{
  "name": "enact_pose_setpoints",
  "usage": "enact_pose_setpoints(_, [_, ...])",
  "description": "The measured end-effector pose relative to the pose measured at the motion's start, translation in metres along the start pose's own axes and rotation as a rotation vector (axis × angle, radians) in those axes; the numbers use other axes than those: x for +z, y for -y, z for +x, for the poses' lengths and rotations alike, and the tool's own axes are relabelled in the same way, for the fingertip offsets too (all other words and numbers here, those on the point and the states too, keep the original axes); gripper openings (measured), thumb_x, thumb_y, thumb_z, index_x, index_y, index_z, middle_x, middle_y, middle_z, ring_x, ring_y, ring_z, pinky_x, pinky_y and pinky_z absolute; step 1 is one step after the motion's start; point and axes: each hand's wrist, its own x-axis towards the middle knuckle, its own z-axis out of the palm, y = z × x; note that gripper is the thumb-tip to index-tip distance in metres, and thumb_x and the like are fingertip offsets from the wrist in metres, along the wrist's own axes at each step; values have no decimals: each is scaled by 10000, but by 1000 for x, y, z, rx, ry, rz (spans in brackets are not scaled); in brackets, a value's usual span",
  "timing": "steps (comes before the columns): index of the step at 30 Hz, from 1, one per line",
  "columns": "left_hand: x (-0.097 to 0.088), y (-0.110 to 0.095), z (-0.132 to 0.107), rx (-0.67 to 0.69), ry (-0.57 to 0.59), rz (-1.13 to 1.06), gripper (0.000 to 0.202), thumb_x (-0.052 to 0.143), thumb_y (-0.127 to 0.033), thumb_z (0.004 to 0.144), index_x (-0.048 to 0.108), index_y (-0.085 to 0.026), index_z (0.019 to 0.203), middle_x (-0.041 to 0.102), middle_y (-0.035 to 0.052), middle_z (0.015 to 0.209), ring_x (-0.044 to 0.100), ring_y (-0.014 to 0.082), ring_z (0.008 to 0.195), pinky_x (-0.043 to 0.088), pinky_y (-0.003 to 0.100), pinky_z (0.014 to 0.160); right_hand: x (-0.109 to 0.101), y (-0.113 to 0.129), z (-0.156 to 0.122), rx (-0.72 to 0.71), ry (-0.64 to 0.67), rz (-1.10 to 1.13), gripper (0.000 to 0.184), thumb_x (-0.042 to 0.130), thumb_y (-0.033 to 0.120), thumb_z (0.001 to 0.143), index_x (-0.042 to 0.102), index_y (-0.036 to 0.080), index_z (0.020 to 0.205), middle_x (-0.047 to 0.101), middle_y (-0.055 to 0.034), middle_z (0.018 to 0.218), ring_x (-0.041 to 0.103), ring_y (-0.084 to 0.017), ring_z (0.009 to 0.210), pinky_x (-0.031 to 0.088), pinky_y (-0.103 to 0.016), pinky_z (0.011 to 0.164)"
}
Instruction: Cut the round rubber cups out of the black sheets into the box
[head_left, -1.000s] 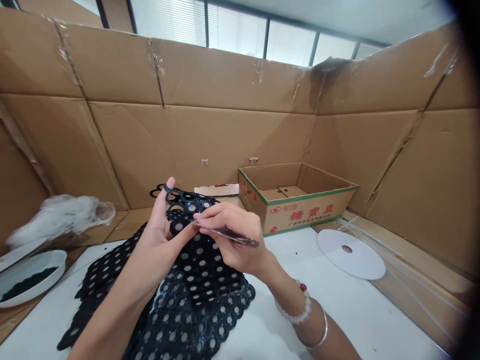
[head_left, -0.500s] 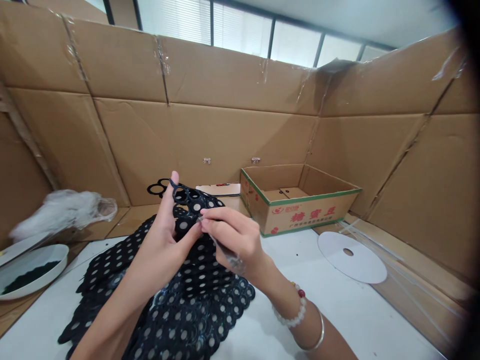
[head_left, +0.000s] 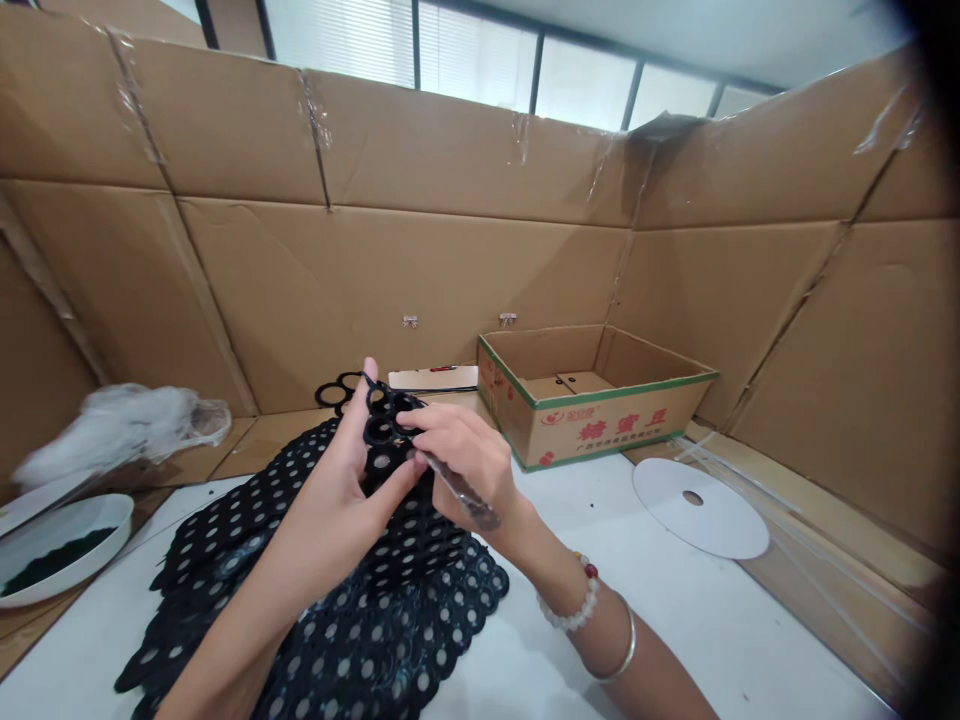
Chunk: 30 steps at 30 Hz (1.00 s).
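On the white table (head_left: 585, 575) lies the black dotted fabric (head_left: 405, 640), its upper part raised between the two hands. The left hand (head_left: 337, 505) holds that raised part, one finger upright beside it and the thumb reaching across its front with a wide gap between them, while the right hand (head_left: 476, 460) pinches a slim shiny item (head_left: 469, 500) narrowly, its upper end near the left thumb's tip, just below open black rings (head_left: 379, 431) at the fabric's top.
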Motion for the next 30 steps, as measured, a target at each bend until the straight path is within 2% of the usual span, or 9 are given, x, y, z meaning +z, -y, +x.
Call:
enact_pose_setpoints(7, [6,3,-4,30,44,163,895,640,-412,838,114,-304,1554,279,20,1601,152,253,1502,169,422,1224,-16,-11,14,661,-281,286,89,441,270,967,457,209,904,665,-16,744,678,-117,655,569,-234,627])
enact_pose_setpoints(11, [2,6,-1,4,4,181,897,672,-418,811,173,-309,1549,409,48,1529,211,315,1480,237,476,1200,-55,-59,11,703,-618,59,151,418,365,969,387,217,972,663,-61,903,697,-151,814,579,-328,788])
enact_pose_setpoints(12, [1,7,1,-12,-14,160,905,679,-421,806,179,-295,1550,456,69,1490,288,325,1449,274,478,1184,-66,-74,6,706,-621,-111,164,374,371,979,395,210,995,658,-85,938,690,-169,873,563,-357,833])
enact_pose_setpoints(14, [-1,7,6,-44,-64,99,930,712,-428,776,206,-293,1544,542,94,1396,497,334,1294,417,465,1087,-82,-100,-9,784,-384,-452,269,289,373,991,476,180,998,659,-133,983,658,-215,969,515,-428,899])
enact_pose_setpoints(18, [-2,5,12,-37,-188,42,905,740,-454,747,266,-366,1513,599,63,1301,642,177,716,556,321,714,-92,-125,-27,834,-139,-514,207,558,310,860,592,154,728,675,-160,1013,561,-315,1119,381,-565,1022])
enact_pose_setpoints(21, [-1,5,14,-40,-293,-23,920,784,-431,711,295,-409,1490,610,37,1285,564,99,571,516,252,585,-80,-106,-15,796,-140,-493,194,553,299,875,649,151,794,658,-147,1099,545,-277,1138,396,-518,1031])
enact_pose_setpoints(23, [-1,5,16,-82,-334,-161,923,815,-389,686,324,-439,1465,598,10,1317,637,122,709,534,223,634,-67,-78,1,753,-122,-362,222,521,339,915,665,171,892,685,-86,977,628,-189,942,510,-388,894])
enact_pose_setpoints(26, [-4,4,20,-170,-342,-312,872,804,-357,705,351,-451,1444,558,-29,1390,664,156,992,547,192,745,-41,-31,21,640,-68,206,142,585,295,893,661,175,900,696,-38,872,659,-119,781,553,-271,745])
enact_pose_setpoints(30, [-10,-2,19,-335,-287,-396,811,759,-401,739,366,-433,1448,606,4,1345,701,198,937,583,237,656,-13,5,23,459,-36,402,51,624,177,856,666,160,878,697,-29,831,666,-99,770,565,-219,717])
